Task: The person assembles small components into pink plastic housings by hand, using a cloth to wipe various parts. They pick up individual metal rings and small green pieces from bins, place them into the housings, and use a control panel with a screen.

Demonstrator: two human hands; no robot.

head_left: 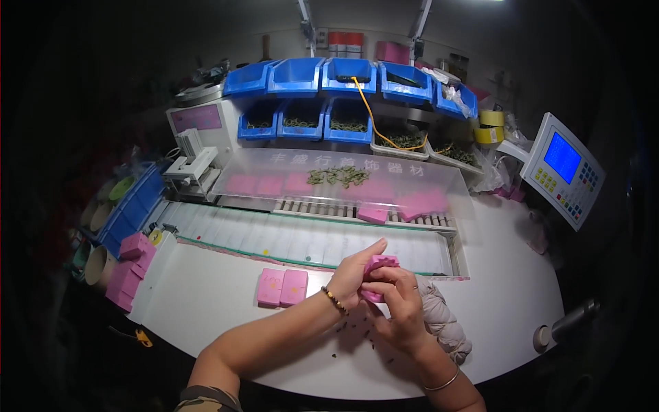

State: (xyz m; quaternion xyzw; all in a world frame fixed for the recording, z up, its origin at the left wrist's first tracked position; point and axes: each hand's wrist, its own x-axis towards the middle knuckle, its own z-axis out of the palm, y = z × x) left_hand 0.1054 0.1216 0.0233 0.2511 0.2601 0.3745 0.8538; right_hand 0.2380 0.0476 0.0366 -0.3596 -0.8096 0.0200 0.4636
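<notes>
Over the near part of the white table, both my hands hold a pink rubber mould (382,262). My left hand (349,278) grips it from the left with the thumb pointing up, a beaded bracelet on that wrist. The fingers of my right hand (400,309) curl over its near side and partly hide it. Two more pink mould blocks (282,287) lie side by side, left of my hands. Small dark bits (367,336) are scattered beneath my wrists. A grey-white cloth bundle (443,319) lies just right of my right hand.
Behind my hands runs a conveyor with a green edge (309,237), under a clear cover (261,165) bearing greenish pieces. Blue bins (295,75) rise at the back. Pink blocks (130,275) stack at left. A control panel with a blue screen (563,161) stands at right.
</notes>
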